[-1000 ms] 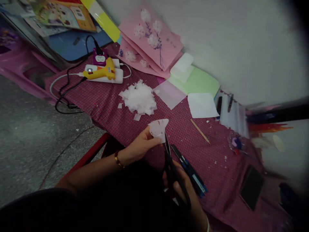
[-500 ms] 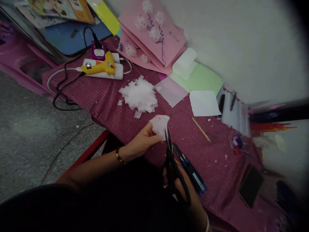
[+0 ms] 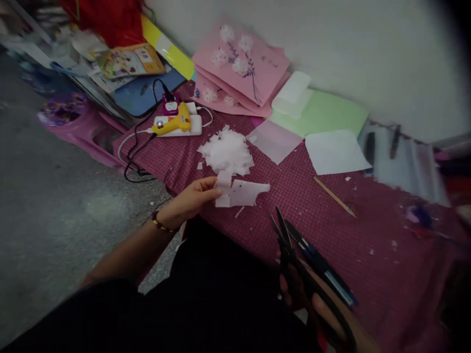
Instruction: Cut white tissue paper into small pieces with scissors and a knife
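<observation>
Between the thumb and fingers of my left hand (image 3: pixel 195 196) is a thin white sheet of paper (image 3: pixel 247 193) with ragged edges, held low over the table's near edge. Just beyond it lies a heap of cut white paper squares (image 3: pixel 228 151). My right hand (image 3: pixel 312 294) grips black-handled scissors (image 3: pixel 289 240), their blades slightly apart and clear of the paper. A dark utility knife (image 3: pixel 324 264) with blue parts lies right beside the scissors.
A yellow glue gun (image 3: pixel 172 123) rests on a white power strip (image 3: pixel 196 128), cords trailing left. Pink cards with white flowers (image 3: pixel 253 68), a green sheet (image 3: pixel 331 110) and a white sheet (image 3: pixel 336 152) lie toward the wall. A wooden stick (image 3: pixel 334 197) lies right.
My left hand has moved left with the paper, toward the heap. The scissors have come away from the paper, down and to the right. The view has shifted.
</observation>
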`<state>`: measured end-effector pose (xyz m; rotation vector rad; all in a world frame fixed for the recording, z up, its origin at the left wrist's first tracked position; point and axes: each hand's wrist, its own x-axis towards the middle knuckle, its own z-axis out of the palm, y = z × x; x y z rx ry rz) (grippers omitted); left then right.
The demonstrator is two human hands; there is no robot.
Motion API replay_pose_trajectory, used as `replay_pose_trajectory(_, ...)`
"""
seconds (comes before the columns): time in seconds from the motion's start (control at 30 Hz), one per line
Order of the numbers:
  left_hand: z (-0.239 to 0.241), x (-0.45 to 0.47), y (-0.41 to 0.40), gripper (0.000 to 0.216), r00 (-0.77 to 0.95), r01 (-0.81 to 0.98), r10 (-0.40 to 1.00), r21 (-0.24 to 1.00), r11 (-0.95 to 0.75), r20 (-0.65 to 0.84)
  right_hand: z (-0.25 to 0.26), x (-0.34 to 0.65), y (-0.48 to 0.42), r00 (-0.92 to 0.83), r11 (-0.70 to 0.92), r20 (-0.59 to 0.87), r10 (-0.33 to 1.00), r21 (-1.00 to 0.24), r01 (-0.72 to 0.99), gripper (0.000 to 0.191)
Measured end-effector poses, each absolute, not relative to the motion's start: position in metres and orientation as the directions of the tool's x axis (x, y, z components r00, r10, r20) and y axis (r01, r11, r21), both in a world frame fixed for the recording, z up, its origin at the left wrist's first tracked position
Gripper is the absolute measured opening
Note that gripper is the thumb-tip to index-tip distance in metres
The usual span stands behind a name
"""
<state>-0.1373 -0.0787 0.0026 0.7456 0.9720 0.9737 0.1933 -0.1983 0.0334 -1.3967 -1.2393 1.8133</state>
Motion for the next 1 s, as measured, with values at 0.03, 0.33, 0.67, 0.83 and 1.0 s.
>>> replay_pose_trajectory(0.03, 0.001, -0.136, -0.082, 0.032, 0.213, -0.352, 0.926, 0.860, 0.370, -0.312, 0.035, 0.188, -0.195, -0.340, -0.460, -0.471, 0.814, -0.880, 0.115, 0.041)
replay_pose_trajectory(0.33, -0.005, -0.124, -0.096, 0.064, 0.071, -0.381, 0.978, 0.901, 0.208, -0.196, 0.015, 0.133, -0.154, -0.638, -0.572, -0.432, 0.638, -0.820, -0.018, 0.050)
replay_pose_trajectory(0.67, -0.012, -0.125, -0.100, 0.064, -0.001, -0.427, 0.988, 0.893, 0.140, -0.156, 0.019, 0.120, -0.146, -0.626, -0.618, -0.476, 0.618, -0.786, -0.012, 0.049)
replay_pose_trajectory(0.83, -0.021, -0.132, -0.099, 0.066, -0.023, -0.412, 0.991, 0.904, 0.109, -0.131, 0.014, 0.123, -0.146, -0.655, -0.699, -0.526, 0.542, -0.716, -0.003, 0.049)
replay_pose_trajectory(1.0, -0.020, -0.134, -0.105, 0.064, 0.001, -0.403, 0.989, 0.905, 0.138, -0.150, 0.007, 0.106, -0.142, -0.652, -0.725, -0.496, 0.573, -0.678, -0.121, 0.051)
